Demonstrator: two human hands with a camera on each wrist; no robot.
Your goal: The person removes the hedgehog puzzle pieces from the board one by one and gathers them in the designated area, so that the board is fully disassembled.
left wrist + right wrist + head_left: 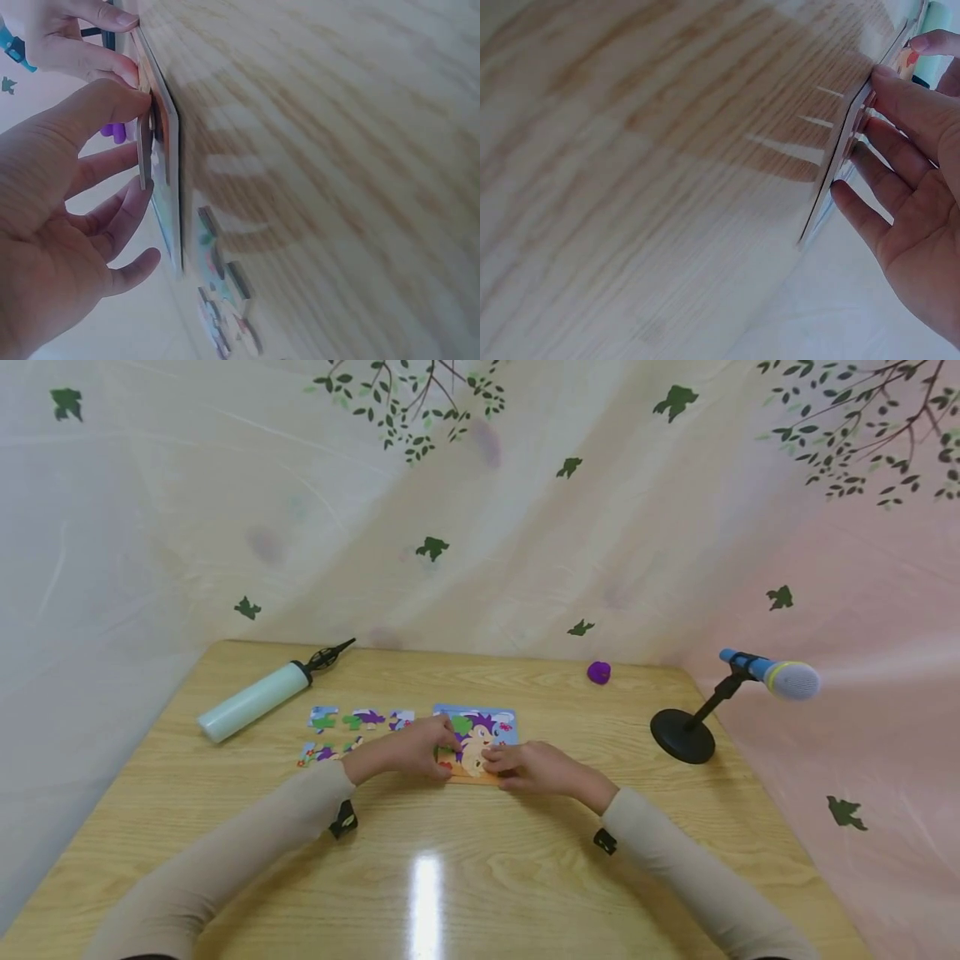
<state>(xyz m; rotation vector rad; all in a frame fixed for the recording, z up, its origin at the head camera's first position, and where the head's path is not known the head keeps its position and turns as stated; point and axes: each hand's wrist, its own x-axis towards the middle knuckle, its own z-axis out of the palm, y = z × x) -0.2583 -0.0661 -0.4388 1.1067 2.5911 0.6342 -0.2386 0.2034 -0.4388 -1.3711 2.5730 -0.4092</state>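
Note:
A jigsaw board [506, 727] with a purple-haired cartoon figure lies on the table under both hands. My left hand [420, 745] is over its left side, thumb toward the near edge. There it holds a flat puzzle piece [145, 154] by its edges, between thumb and fingers, tilted slightly off the board. My right hand [536, 767] rests at the board's lower right, its thumb along the near edge and its relaxed fingertips touching the surface. Several loose puzzle pieces [365, 718] lie left of the board, some partly hidden by the left forearm.
A pale green hand pump [258, 700] with a black nozzle lies at the back left. To the right stands a blue microphone [768, 675] on a black round-based stand [682, 737]. Behind the board sits a small purple object [599, 672]. Printed cloth hangs behind the wooden table [495, 877].

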